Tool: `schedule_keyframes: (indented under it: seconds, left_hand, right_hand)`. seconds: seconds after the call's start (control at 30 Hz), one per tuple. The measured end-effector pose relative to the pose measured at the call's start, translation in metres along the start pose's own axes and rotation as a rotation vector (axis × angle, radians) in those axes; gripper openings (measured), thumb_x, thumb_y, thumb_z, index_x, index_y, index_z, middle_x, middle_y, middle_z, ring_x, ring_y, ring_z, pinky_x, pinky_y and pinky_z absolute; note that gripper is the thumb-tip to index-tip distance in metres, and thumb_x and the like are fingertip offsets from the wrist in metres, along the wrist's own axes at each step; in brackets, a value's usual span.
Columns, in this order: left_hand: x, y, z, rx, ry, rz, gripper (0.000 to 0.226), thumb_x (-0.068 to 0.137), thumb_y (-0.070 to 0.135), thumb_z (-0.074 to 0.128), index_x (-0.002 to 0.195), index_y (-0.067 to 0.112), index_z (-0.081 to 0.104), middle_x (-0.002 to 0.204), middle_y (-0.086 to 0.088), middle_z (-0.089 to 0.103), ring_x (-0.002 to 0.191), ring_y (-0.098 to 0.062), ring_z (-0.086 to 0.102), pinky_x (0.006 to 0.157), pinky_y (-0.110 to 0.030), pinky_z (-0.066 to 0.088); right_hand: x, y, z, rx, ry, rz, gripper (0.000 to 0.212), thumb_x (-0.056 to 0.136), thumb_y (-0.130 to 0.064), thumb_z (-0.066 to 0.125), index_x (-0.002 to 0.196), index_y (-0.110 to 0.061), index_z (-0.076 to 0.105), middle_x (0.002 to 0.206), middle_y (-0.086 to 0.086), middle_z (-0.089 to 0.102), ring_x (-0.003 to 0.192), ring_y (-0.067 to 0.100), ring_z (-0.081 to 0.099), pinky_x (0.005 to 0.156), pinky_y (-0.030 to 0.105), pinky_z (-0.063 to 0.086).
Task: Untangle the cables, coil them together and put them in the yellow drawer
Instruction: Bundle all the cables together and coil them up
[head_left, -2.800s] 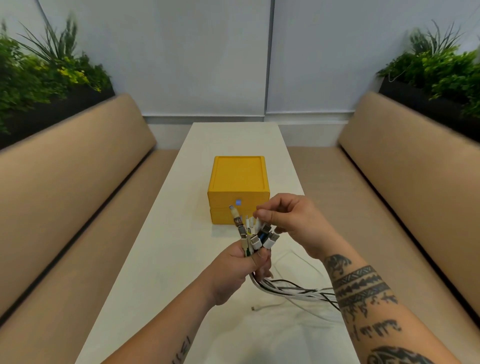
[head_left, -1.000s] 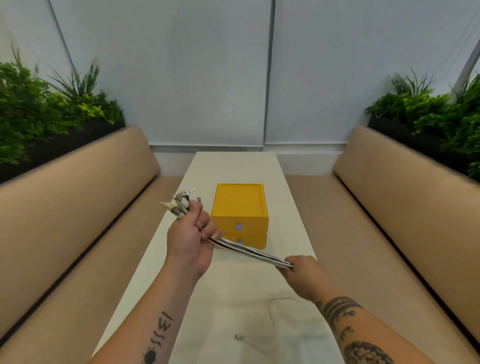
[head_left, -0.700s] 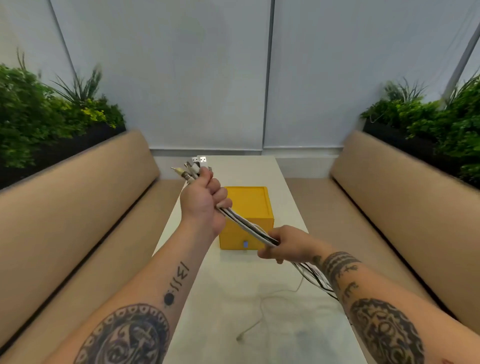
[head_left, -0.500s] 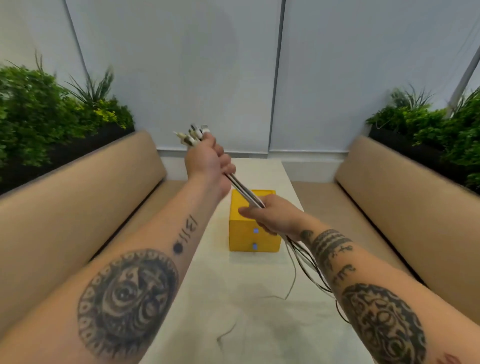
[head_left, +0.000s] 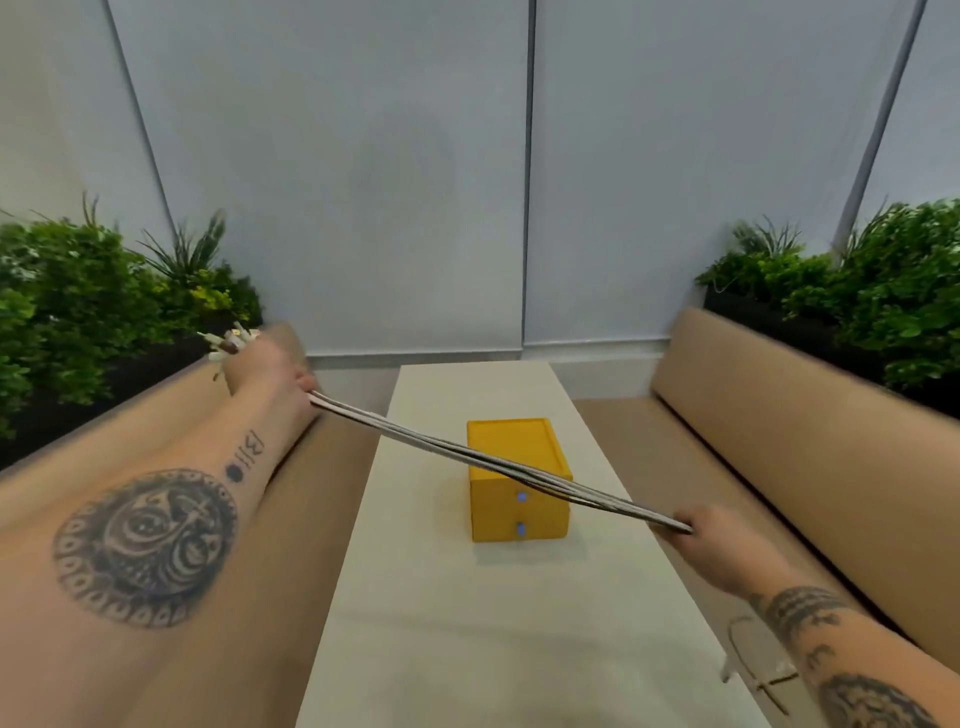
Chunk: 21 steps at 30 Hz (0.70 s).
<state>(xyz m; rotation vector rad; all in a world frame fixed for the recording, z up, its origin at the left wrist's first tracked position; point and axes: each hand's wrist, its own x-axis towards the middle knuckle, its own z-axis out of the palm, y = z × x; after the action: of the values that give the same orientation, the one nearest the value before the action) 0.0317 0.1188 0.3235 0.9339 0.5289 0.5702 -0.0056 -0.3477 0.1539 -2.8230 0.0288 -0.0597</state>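
A bundle of black and white cables runs taut through the air, from upper left to lower right. My left hand grips the plug end far out to the left, with the connectors sticking out past my fist. My right hand grips the same bundle low on the right, beyond the table's edge. The loose cable ends trail under my right forearm. Below the stretched cables, the yellow drawer box stands on the white table; both its drawers, with blue knobs, are closed.
Tan padded benches run along both sides of the narrow table. Green plants in dark planters stand behind each bench. A pale wall closes the far end.
My hands have pulled far apart: the left swung out left, the right slid down the bundle to the lower right. The cables went from slack to a long taut line.
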Motion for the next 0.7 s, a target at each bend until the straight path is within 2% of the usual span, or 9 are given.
schedule_keyframes:
  seconds: [0.13, 0.2, 0.23, 0.3, 0.37, 0.43, 0.5, 0.6, 0.7]
  left_hand:
    - [-0.008, -0.020, 0.010, -0.024, -0.117, -0.062, 0.032, 0.101, 0.015, 0.028, 0.070, 0.020, 0.030, 0.064, 0.004, 0.023, 0.049, -0.010, 0.020, 0.040, -0.021, 0.015]
    - [-0.022, -0.020, 0.021, -0.064, -0.100, -0.078, 0.034, 0.101, 0.016, 0.035, 0.068, 0.021, 0.032, 0.058, 0.005, 0.023, 0.044, -0.009, 0.018, 0.041, -0.022, 0.011]
    - [-0.026, -0.021, 0.026, -0.083, -0.109, -0.088, 0.036, 0.102, 0.018, 0.039, 0.067, 0.022, 0.032, 0.054, 0.006, 0.023, 0.039, -0.009, 0.017, 0.040, -0.020, 0.010]
    - [-0.040, -0.024, 0.037, -0.087, -0.149, -0.101, 0.037, 0.102, 0.022, 0.041, 0.066, 0.023, 0.034, 0.050, 0.007, 0.023, 0.033, -0.008, 0.015, 0.038, -0.016, 0.009]
    - [-0.054, -0.028, 0.049, -0.077, -0.208, -0.094, 0.035, 0.102, 0.023, 0.042, 0.068, 0.025, 0.034, 0.052, 0.006, 0.023, 0.033, -0.008, 0.015, 0.038, -0.015, 0.011]
    - [-0.071, -0.033, 0.060, -0.034, -0.294, -0.082, 0.034, 0.102, 0.024, 0.044, 0.069, 0.025, 0.035, 0.052, 0.007, 0.022, 0.034, -0.008, 0.015, 0.038, -0.015, 0.011]
    - [-0.084, -0.038, 0.068, -0.025, -0.379, -0.092, 0.032, 0.101, 0.023, 0.044, 0.070, 0.026, 0.037, 0.054, 0.007, 0.020, 0.038, -0.009, 0.013, 0.038, -0.016, 0.011]
    - [-0.097, -0.038, 0.070, -0.027, -0.449, -0.091, 0.029, 0.099, 0.017, 0.046, 0.072, 0.025, 0.040, 0.053, 0.007, 0.022, 0.039, -0.009, 0.014, 0.038, -0.017, 0.011]
    - [-0.098, -0.036, 0.064, 0.087, -0.433, -0.029, 0.020, 0.096, 0.018, 0.046, 0.077, 0.023, 0.044, 0.052, 0.006, 0.027, 0.037, -0.011, 0.018, 0.037, -0.018, 0.014]
  right_hand:
    - [-0.005, 0.021, 0.014, -0.055, -0.039, 0.130, 0.045, 0.090, -0.066, 0.050, 0.069, -0.027, 0.055, 0.072, -0.008, 0.060, 0.073, 0.015, 0.061, 0.055, 0.029, 0.040]
    - [-0.008, 0.010, 0.021, -0.064, -0.153, 0.140, 0.041, 0.079, -0.070, 0.062, 0.084, -0.030, 0.059, 0.084, -0.012, 0.064, 0.085, 0.013, 0.064, 0.064, 0.026, 0.044]
    - [-0.012, -0.003, 0.021, -0.086, -0.234, 0.130, 0.056, 0.067, -0.076, 0.069, 0.102, -0.032, 0.060, 0.102, -0.011, 0.066, 0.100, 0.014, 0.064, 0.075, 0.026, 0.048]
    - [-0.014, -0.037, 0.019, -0.091, -0.374, 0.043, 0.126, 0.039, -0.088, 0.069, 0.146, -0.029, 0.040, 0.147, -0.004, 0.048, 0.134, 0.019, 0.047, 0.108, 0.034, 0.041]
    - [-0.017, -0.093, 0.003, 0.057, -0.415, -0.120, 0.146, 0.033, -0.089, 0.062, 0.157, -0.026, 0.020, 0.162, -0.003, 0.027, 0.147, 0.019, 0.029, 0.119, 0.036, 0.027]
    - [-0.016, -0.154, -0.017, 0.337, -0.333, -0.272, 0.138, 0.045, -0.087, 0.069, 0.158, -0.027, 0.018, 0.162, -0.008, 0.024, 0.147, 0.014, 0.027, 0.118, 0.033, 0.027]
    - [-0.012, -0.211, -0.037, 0.589, -0.226, -0.358, 0.111, 0.063, -0.065, 0.081, 0.154, -0.030, 0.028, 0.153, -0.012, 0.041, 0.136, 0.009, 0.042, 0.110, 0.031, 0.037]
    - [-0.007, -0.270, -0.054, 0.813, -0.183, -0.418, 0.053, 0.075, -0.026, 0.075, 0.123, -0.023, 0.054, 0.102, -0.001, 0.069, 0.083, 0.017, 0.068, 0.081, 0.038, 0.058]
    - [-0.009, -0.293, -0.048, 0.744, -0.144, -0.388, 0.023, 0.085, -0.016, 0.057, 0.107, -0.014, 0.059, 0.076, 0.000, 0.057, 0.061, 0.017, 0.050, 0.056, 0.031, 0.044]
